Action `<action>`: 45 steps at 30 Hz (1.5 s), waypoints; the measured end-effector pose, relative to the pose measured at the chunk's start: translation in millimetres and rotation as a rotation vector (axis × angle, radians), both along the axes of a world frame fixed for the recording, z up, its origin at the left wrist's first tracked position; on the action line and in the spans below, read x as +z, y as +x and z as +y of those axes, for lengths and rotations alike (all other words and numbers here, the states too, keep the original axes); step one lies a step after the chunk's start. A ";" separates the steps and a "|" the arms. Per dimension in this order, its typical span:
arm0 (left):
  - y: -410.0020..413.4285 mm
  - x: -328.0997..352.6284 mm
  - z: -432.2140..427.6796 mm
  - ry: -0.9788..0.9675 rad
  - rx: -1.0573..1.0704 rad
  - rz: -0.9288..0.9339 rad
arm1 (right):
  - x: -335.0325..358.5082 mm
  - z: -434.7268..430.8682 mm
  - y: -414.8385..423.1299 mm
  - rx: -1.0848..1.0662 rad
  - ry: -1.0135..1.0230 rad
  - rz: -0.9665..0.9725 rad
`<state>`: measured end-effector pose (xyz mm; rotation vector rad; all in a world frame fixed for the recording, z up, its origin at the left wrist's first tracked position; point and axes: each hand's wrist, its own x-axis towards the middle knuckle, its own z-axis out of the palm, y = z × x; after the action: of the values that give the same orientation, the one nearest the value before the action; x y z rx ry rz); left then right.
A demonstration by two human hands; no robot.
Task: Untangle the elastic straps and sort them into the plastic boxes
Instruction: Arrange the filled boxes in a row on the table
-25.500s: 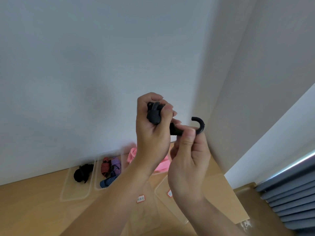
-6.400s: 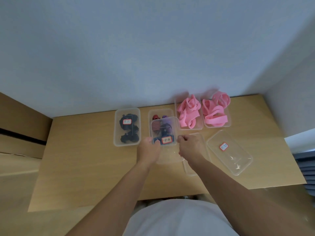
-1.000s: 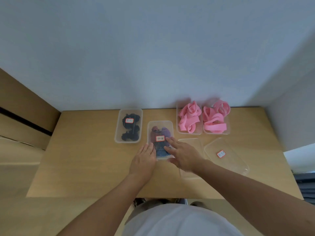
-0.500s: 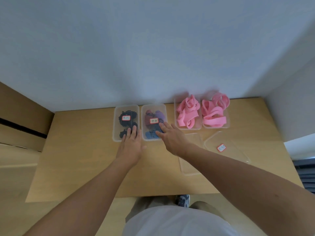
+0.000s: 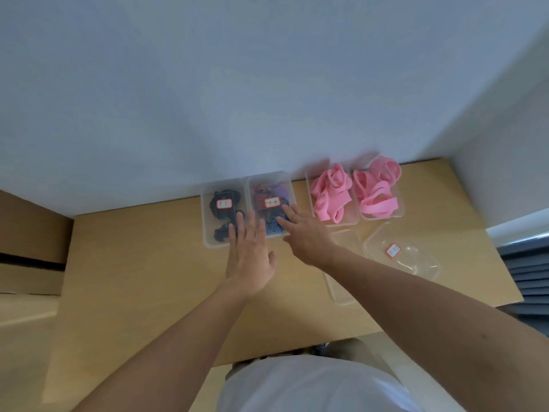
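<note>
Four clear plastic boxes stand in a row against the wall. The leftmost lidded box [image 5: 208, 233] holds black straps [image 5: 221, 214]. Beside it, a lidded box [image 5: 289, 188] holds striped red, purple and blue straps [image 5: 261, 197]. Two open boxes hold pink straps [image 5: 329, 193] and more pink straps [image 5: 375, 194]. My left hand [image 5: 249, 251] lies flat, its straight fingers touching the near ends of the two lidded boxes. My right hand [image 5: 303, 230] rests with straight fingers on the striped box's lid.
Two loose clear lids lie on the wooden table [image 5: 148, 278] at the right: one with a red-edged label [image 5: 401, 255], another [image 5: 338, 289] partly under my right forearm. A white wall runs behind the boxes and along the table's right side.
Both hands have slid the striped-strap box back towards the wall, next to the black-strap box. They stay flat on the lids.
</note>
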<state>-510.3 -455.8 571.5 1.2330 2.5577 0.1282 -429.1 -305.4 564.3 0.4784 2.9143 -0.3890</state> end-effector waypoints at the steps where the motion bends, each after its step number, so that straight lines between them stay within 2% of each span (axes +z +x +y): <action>1: 9.5 0.8 1.0 0.113 -0.014 0.019 | 1.5 -4.7 7.4 -0.025 -0.008 0.084; 4: 34.2 0.3 5.5 0.502 -0.060 0.016 | -2.9 -18.7 40.9 -0.233 -0.028 0.444; 6: 50.7 -0.2 10.8 0.568 0.015 -0.099 | -7.2 -22.6 68.7 -0.456 -0.071 0.514; 9: 79.9 -3.0 25.4 0.435 0.385 -0.600 | -11.6 -16.5 110.2 -0.893 -0.263 0.429; 11: 96.8 -7.6 40.9 0.346 0.686 -0.921 | -14.6 -5.9 138.0 -1.112 -0.368 0.337; 13: 112.5 -10.7 54.6 0.363 0.961 -1.146 | -16.8 5.8 161.6 -1.230 -0.443 0.227; 14: 120.3 -12.7 60.4 0.386 1.046 -1.175 | -17.4 11.3 169.6 -1.247 -0.492 0.183; 20: 156.1 -23.0 85.7 0.311 1.012 -0.828 | -17.4 40.1 184.0 -1.200 -0.767 0.104; 22: 166.1 -21.1 89.7 0.306 1.043 -0.821 | -19.9 52.4 188.5 -1.205 -0.857 0.108; 26: 188.0 -20.1 86.3 0.365 1.085 -0.801 | -21.0 64.8 199.3 -1.094 -0.906 0.105; 32: 198.0 -4.2 86.2 0.519 1.056 -0.693 | -6.1 85.2 202.5 -0.961 -1.042 0.220; 34: 192.7 6.3 92.8 0.572 1.022 -0.637 | 1.3 92.4 197.5 -0.925 -1.037 0.260; 39: 161.3 39.5 122.9 0.617 0.913 -0.529 | 21.3 104.2 177.4 -0.825 -0.789 0.351; 42: 136.8 55.6 140.3 0.610 0.835 -0.477 | 31.5 116.7 157.6 -0.765 -0.791 0.394; 45: 109.8 65.6 153.2 0.587 0.802 -0.452 | 37.8 130.8 137.3 -0.713 -0.783 0.358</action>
<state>-400.5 -302.7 637.0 0.1667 2.4825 1.2302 -291.8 -174.5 602.2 1.3700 2.4464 -1.7476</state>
